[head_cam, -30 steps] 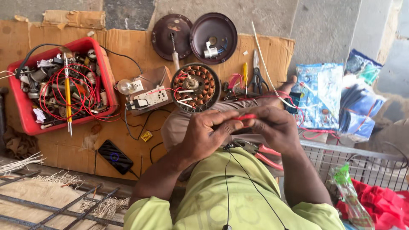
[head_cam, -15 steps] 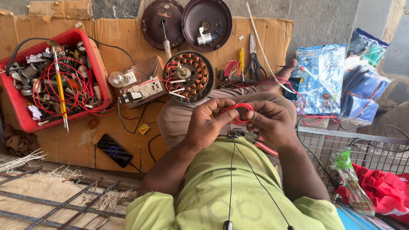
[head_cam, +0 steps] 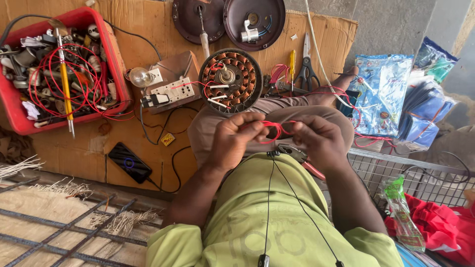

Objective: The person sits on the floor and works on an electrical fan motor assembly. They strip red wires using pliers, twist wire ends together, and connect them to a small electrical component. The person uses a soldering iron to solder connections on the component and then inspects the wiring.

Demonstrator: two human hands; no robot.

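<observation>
My left hand point(head_cam: 236, 139) and my right hand point(head_cam: 316, 138) are close together over my lap, both pinching a thin red wire point(head_cam: 275, 129) that loops between them. Pliers with red handles point(head_cam: 300, 159) lie on my lap just under the hands. A round motor stator with copper windings point(head_cam: 230, 82) rests on my knee beyond the hands, with red and white leads coming off it.
A red tray point(head_cam: 112, 55) of parts and red wire sits at left. A switch board with a bulb point(head_cam: 163, 87), a black phone point(head_cam: 129, 163), two brown motor covers point(head_cam: 253, 22), scissors point(head_cam: 308, 65), a screwdriver point(head_cam: 292, 65) and plastic bags point(head_cam: 386, 94) lie around. A wire crate point(head_cam: 420, 176) stands right.
The view has drifted so the objects sit higher in frame. My hands have kept working the red wire, which now shows as a small loop between them.
</observation>
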